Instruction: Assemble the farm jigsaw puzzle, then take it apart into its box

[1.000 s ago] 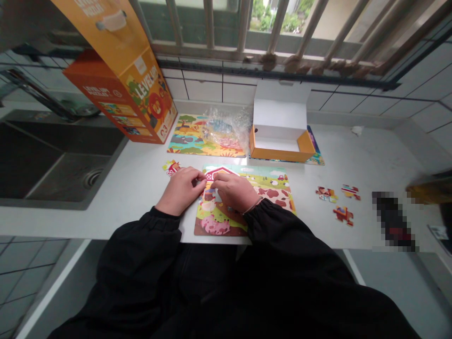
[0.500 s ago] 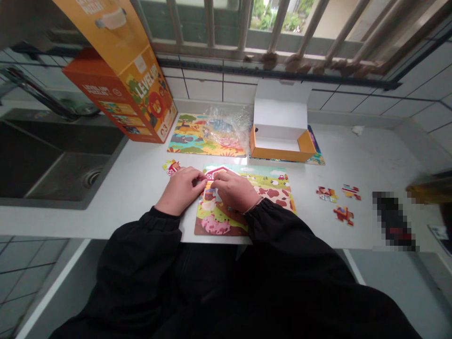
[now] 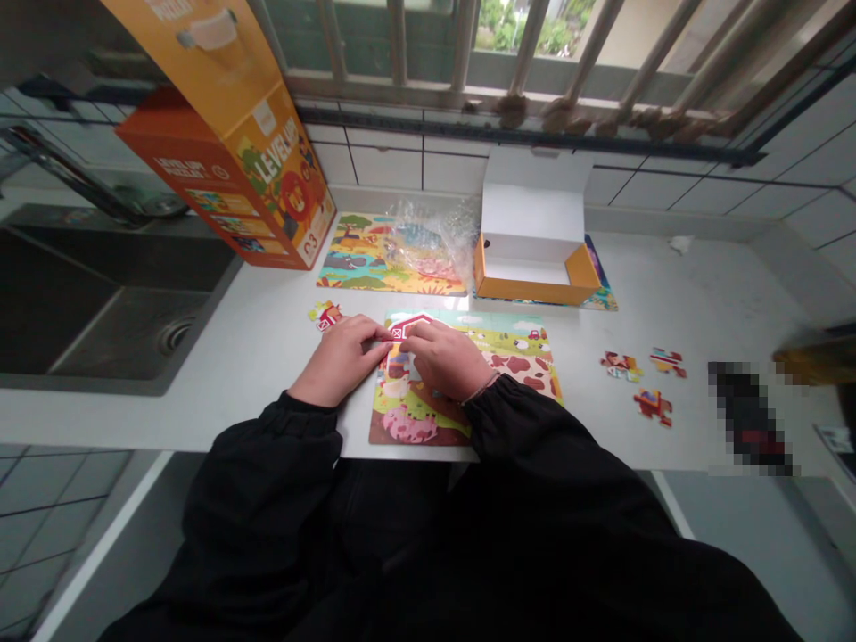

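Note:
A farm-scene jigsaw puzzle [image 3: 508, 357] lies on the white counter [image 3: 267, 357] in front of me. Both my hands rest on its left part. My left hand [image 3: 338, 358] has its fingers curled, fingertips at the puzzle's left edge by the red barn. My right hand [image 3: 447, 359] lies over the puzzle with its fingers bent, pressing near the same spot. Whether a piece is under the fingertips is hidden. One loose piece [image 3: 325, 315] lies just left of my left hand. Three loose pieces [image 3: 638, 379] lie to the right.
An open orange-and-white box [image 3: 535, 259] stands behind the puzzle, beside a crinkled plastic bag [image 3: 432, 241] on a second puzzle [image 3: 361, 259]. A tall orange puzzle box [image 3: 227, 134] leans at the back left. A sink [image 3: 100, 303] is at the left. A blurred dark object [image 3: 749, 419] lies at the right.
Almost nothing has moved. Both hands stay at the same spot on the puzzle's left part; the view has shifted slightly.

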Tool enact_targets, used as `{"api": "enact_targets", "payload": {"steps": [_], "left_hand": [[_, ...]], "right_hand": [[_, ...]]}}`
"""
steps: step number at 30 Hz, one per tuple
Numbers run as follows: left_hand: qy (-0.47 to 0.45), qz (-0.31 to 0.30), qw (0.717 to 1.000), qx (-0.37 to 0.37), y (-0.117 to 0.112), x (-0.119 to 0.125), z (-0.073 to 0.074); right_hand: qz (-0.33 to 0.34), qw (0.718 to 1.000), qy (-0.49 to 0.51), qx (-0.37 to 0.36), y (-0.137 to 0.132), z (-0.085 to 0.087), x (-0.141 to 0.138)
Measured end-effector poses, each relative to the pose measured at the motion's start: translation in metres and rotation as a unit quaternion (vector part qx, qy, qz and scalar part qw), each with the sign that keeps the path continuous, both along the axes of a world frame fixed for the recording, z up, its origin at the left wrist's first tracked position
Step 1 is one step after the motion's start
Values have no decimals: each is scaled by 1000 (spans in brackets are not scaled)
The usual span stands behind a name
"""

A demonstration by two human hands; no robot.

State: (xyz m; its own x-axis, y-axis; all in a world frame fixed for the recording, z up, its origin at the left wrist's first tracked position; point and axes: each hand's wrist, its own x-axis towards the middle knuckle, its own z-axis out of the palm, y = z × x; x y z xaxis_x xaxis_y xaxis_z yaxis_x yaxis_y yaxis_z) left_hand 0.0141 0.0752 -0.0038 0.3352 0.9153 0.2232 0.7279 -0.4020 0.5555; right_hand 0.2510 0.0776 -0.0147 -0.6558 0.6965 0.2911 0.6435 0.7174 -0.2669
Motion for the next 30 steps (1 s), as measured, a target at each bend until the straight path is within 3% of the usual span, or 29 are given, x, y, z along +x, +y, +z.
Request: {"api": "enact_targets", "payload": {"steps": [5,14,16,18,20,21,25,30], "left_hand": [[13,4,1000,18,0,1,-1],[26,2,1000,13,-1,6,3],[36,51,998,26,0,2,3],[47,173,982,60,2,-7,4],[61,312,945,81,5,-19,4],[70,353,930,69,5,-24,4],[123,389,913,-23,6,-34,2],[98,397,912,-19,9,-36,-2]], "right_hand": [[-57,997,-11,41,-2,2,-1],[-37,998,-20,45,-3,-1,-1],[-33,998,-27,43,-3,-2,0],[-33,998,-26,43,-3,-3,0],[-26,998,-18,47,-3,-2,0],[-22,998,-13,49,-3,-2,0],[-17,999,1,43,-1,-1,0],[-22,999,33,17,1,-2,0]]}}
